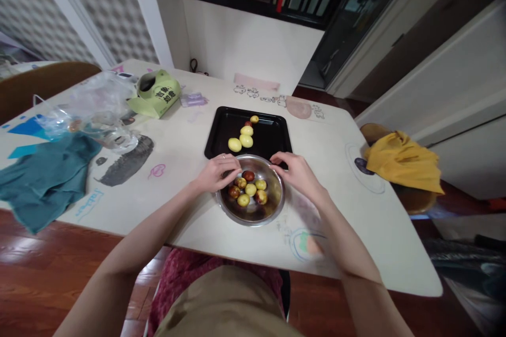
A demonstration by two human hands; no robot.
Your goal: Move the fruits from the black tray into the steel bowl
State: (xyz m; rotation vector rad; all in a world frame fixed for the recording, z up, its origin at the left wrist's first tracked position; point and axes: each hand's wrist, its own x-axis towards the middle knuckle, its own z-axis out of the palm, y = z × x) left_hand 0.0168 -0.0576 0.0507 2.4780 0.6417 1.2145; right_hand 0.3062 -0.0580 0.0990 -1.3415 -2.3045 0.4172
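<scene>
A shiny metal bowl stands near the table's front edge, with several jujubes in it, some yellow-green, some blotched or fully brown. My left hand closes on the bowl's far left rim, fingers bent over it. On the far right rim my right hand has its thumb and curled fingers about the edge; its exact contact is hard to make out. Right behind the bowl lies a black tray. On it a loose row of pale yellow-green jujubes runs back, with a brown one among them.
To the left are a green paper carton, clear plastic bags, a small purple packet and a teal cloth. A yellow cloth hangs over a chair beyond the table's right edge. Drawings mark the white table.
</scene>
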